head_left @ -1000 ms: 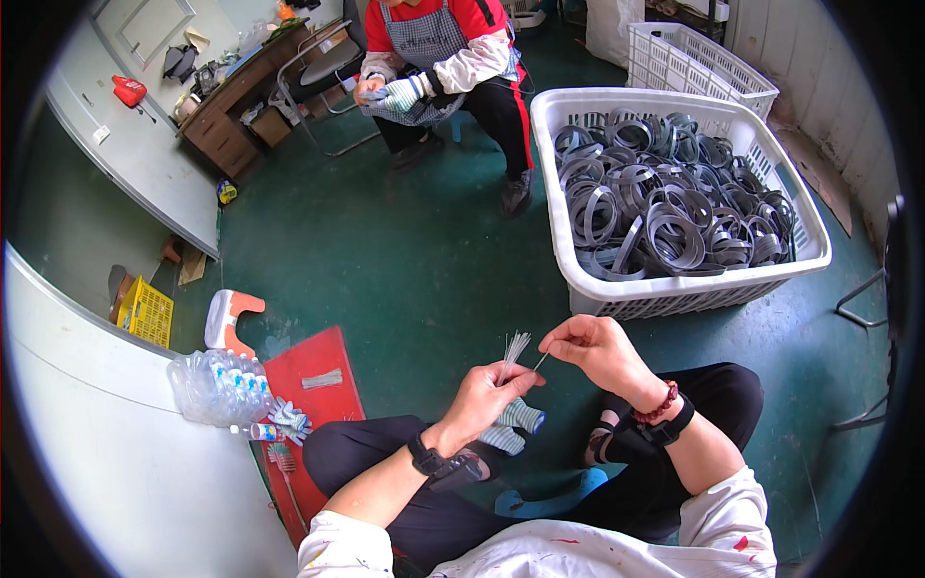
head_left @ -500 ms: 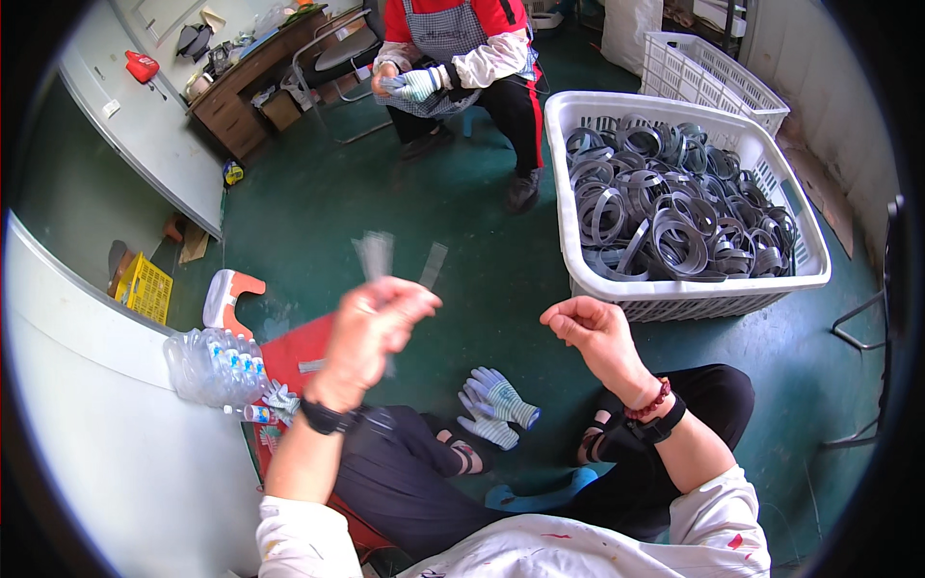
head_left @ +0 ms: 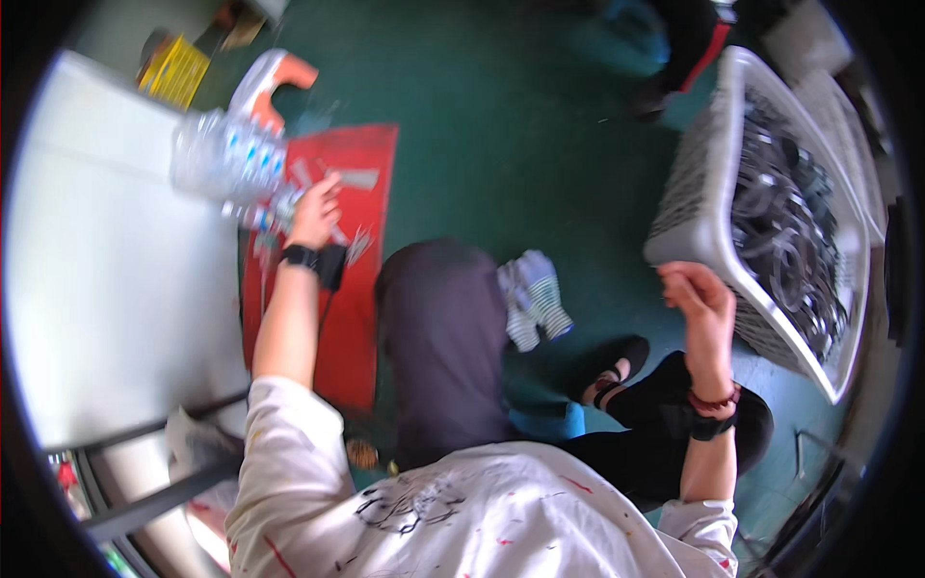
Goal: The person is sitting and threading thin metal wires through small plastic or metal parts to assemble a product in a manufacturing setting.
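My left hand [head_left: 315, 212] reaches over a red board [head_left: 361, 279] on the left, its fingers closed. A fan of thin clear strips [head_left: 357, 178] sticks out beside its fingertips and appears gripped; motion blurs it. More loose clear strips [head_left: 358, 243] lie on the board by the wrist. My right hand [head_left: 701, 297] is raised near the lower corner of a white plastic basket [head_left: 692, 236], with the fingers curled into a pinch. Nothing shows in that pinch; whatever it may hold is hidden. Dark coiled bands [head_left: 785, 231] fill the basket.
Clear plastic bottles [head_left: 226, 159] stand packed together against the pale wall, beside a white and orange stool [head_left: 265, 82]. Striped work gloves [head_left: 535, 297] lie on the green floor near my knee. A yellow crate [head_left: 174, 72] sits far left. Part of another person's leg [head_left: 699, 48] shows far right.
My view has swung left and down. My left hand has moved from the air, with clear strips, to over the red board. My right hand has moved rightward, apart from the left.
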